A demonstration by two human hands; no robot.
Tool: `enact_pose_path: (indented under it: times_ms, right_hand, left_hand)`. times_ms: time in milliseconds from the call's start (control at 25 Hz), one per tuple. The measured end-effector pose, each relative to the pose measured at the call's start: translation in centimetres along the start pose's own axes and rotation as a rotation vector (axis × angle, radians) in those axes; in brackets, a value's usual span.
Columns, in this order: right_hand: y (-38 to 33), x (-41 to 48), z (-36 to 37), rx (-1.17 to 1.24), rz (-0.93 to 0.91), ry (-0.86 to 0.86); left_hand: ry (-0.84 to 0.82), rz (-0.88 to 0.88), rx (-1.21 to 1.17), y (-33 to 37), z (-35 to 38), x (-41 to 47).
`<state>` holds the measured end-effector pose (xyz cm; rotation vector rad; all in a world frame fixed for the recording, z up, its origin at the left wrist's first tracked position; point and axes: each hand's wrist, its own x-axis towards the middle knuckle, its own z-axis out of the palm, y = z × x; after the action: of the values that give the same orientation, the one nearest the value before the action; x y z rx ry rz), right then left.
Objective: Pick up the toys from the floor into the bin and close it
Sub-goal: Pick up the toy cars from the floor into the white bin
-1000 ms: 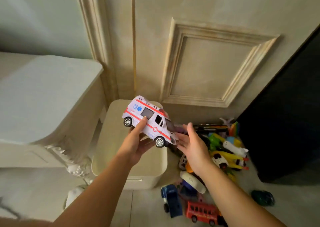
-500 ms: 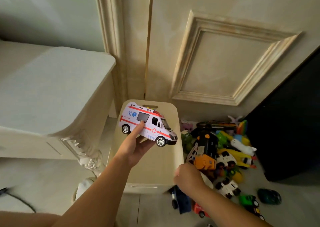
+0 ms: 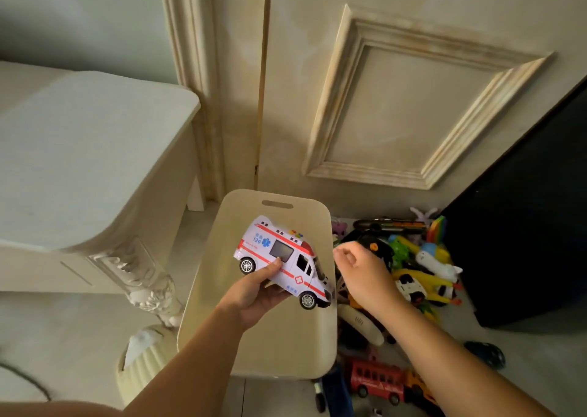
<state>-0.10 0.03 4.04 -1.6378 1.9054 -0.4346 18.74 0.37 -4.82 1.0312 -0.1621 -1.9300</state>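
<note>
My left hand (image 3: 254, 296) grips a white toy ambulance (image 3: 286, 254) with red stripes from below and holds it tilted above the beige bin (image 3: 286, 343). The bin's flat lid with a handle slot is on. My right hand (image 3: 365, 277) hovers just past the bin's right edge, fingers loosely curled, with nothing visible in it. A pile of toys (image 3: 422, 267) lies on the floor to the right of the bin, partly hidden by my right arm. A red bus (image 3: 378, 381) and a blue truck (image 3: 336, 394) lie by the bin's near right corner.
A white carved table (image 3: 89, 149) stands left of the bin, with a pale ribbed object (image 3: 139, 366) at its leg. A panelled door (image 3: 397, 99) is behind. A black cabinet (image 3: 524, 226) borders the toys on the right. A dark green toy (image 3: 487, 354) lies apart on the floor.
My right hand dropped to the bin's near right corner, then came up beside the ambulance. The left hand kept hold of the ambulance, which now tilts nose-down. The view shifted left.
</note>
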Motion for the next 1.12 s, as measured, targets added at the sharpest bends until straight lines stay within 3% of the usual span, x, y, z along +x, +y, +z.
enact_pose_path:
  times_ms: [80, 160, 360, 480, 640, 840, 960, 1040, 1120]
  right_hand:
    - [-1.7, 2.2, 1.3, 0.136, -0.085, -0.218]
    - [-2.9, 4.6, 3.5, 0.104, -0.085, -0.394]
    - [-2.4, 11.9, 9.3, -0.169, -0.112, -0.438]
    - [-1.8, 13.8, 12.7, -0.394, -0.266, -0.316]
    - [-0.5, 14.8, 15.6, -0.543, -0.398, -0.169]
    - [0.8, 15.7, 17.4, -0.401, -0.204, -0.257]
    - [0.1, 15.6, 15.7, -0.14, -0.157, -0.234]
    - [-1.0, 15.2, 13.0, 0.046, -0.249, -0.082]
    - [-1.5, 15.1, 9.5, 0.163, -0.383, 0.297]
  left_hand:
    - [-0.011, -0.017, -0.025, -0.4, -0.5, 0.6]
    - [-0.007, -0.018, -0.048, -0.5, -1.3, 1.8]
    - [0.126, 0.026, -0.115, 0.4, -3.1, 5.7]
    - [0.313, -0.026, -0.256, 0.1, -2.5, 8.3]
    - [0.309, -0.033, -0.44, -0.4, -1.2, 10.6]
    - [0.337, 0.005, -0.387, -0.2, -2.0, 12.0]
    - [0.434, -0.008, -0.271, -0.5, -1.2, 12.4]
    - [0.6, 0.038, -0.117, -0.7, 0.4, 12.8]
    - [0.699, 0.172, 0.073, -0.4, 3.3, 12.9]
